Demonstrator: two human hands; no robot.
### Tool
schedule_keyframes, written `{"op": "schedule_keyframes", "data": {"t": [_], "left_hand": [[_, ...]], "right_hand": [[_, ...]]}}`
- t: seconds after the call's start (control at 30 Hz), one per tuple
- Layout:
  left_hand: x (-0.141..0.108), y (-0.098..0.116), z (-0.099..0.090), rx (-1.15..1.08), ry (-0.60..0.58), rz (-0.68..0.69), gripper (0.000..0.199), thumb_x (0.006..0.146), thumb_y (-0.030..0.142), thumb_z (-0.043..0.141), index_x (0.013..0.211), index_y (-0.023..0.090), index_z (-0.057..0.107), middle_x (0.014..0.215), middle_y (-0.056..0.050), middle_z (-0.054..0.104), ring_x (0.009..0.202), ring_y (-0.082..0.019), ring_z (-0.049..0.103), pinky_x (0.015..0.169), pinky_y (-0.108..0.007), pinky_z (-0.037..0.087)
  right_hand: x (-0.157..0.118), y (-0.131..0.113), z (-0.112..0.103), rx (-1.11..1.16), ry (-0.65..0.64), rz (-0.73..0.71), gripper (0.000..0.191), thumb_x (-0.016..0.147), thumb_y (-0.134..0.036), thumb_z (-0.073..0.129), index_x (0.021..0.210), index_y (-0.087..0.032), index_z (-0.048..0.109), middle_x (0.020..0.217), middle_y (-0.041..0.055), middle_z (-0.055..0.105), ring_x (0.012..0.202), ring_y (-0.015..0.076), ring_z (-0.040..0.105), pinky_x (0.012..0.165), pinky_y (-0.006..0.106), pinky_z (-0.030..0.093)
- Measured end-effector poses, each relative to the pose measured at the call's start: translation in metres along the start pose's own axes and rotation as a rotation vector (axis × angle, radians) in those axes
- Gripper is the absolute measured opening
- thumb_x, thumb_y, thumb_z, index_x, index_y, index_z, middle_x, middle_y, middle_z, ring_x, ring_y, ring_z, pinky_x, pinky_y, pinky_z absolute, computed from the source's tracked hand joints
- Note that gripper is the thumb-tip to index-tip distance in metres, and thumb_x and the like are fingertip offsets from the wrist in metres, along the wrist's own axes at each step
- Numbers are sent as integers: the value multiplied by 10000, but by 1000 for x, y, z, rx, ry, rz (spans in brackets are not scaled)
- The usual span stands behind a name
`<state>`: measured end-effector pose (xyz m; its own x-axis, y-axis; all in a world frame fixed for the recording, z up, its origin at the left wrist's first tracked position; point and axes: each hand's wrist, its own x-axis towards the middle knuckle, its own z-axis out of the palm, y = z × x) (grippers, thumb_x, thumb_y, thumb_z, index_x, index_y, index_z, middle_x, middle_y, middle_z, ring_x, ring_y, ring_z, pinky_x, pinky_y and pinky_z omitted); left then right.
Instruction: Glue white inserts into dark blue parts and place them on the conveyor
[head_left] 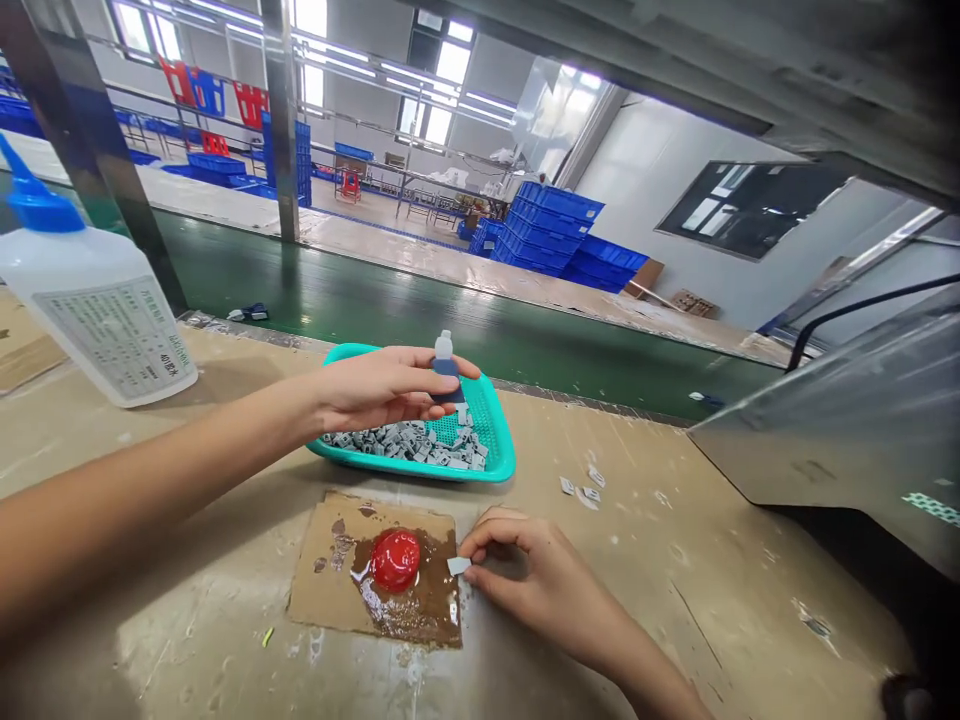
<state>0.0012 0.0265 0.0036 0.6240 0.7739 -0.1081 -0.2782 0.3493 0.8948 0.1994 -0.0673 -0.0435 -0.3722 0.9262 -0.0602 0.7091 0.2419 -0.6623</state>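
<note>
My left hand (401, 385) is closed on a flat dark blue-grey piece with a white end (445, 372), held upright above the turquoise basket (504, 455). Inside that basket lie many small grey plastic parts (401, 443). Between thumb and forefinger, my right hand (517, 565) pinches a small light grey part (458, 566) at the right edge of a cardboard piece (311, 590). A glossy red round thing (396, 560) rests on the cardboard, with wet brown patches around it.
At the left stands a large white bottle (112, 310) with a blue nozzle cap. Several loose grey parts (583, 487) lie on the table right of the basket. Behind the table runs a green conveyor belt (360, 300). A metal machine housing (840, 430) bounds the right side.
</note>
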Motion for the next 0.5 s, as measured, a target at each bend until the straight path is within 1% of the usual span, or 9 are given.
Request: {"op": "schedule_keyframes", "data": {"t": [0.13,0.23,0.37,0.43,0.5], "left_hand": [[1,-4,0,41,-48,-7,212,738,71,547,913,146,641,783,-17,597,718,-87,597,763,-230,456],[0,-7,2,106,-28,1,205,716,116,594,911,141,649,831,-29,624,751,-103,602,796,-252,454],[-2,-10,6,235,-8,86,176,656,129,653,832,118,653,848,-50,646,767,-103,587,739,-227,453],[-3,-10,8,332,18,134,173,625,125,672,796,122,642,767,-31,645,706,-96,578,662,-211,444],[-4,-12,10,451,74,162,197,593,138,691,777,133,621,643,3,615,603,-84,547,562,-196,408]], "right_hand": [[0,1,2,-39,8,-11,113,678,-86,585,694,-180,646,731,18,624,737,160,565,685,265,418],[-1,0,3,-45,5,-5,102,691,-96,592,711,-178,650,732,17,621,747,160,560,696,271,410],[-3,-1,2,-60,17,-10,88,693,-100,601,708,-175,645,735,20,618,764,168,554,721,291,399],[-4,-3,0,-39,30,-22,84,699,-109,599,709,-179,644,728,17,615,754,165,554,716,288,403],[-5,-6,-3,23,53,-56,82,722,-134,586,734,-192,643,741,13,617,743,154,556,696,271,414]]}}
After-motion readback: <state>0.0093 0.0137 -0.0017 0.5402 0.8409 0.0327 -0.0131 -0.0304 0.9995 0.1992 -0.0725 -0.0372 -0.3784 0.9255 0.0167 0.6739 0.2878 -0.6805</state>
